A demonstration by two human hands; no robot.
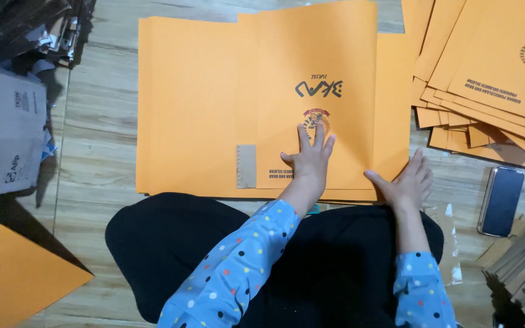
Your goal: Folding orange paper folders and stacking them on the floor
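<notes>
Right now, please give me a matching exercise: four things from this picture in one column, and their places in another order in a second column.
Things:
1. left hand
2. right hand
3. phone
4. grey cardboard box

Places:
A. on the wooden floor, right of the big sheet
B. flat on the folded orange sheet
C. at the far left
D. at the sheet's lower right edge

Pairs: 1-B, 2-D, 3-A, 4-C
</notes>
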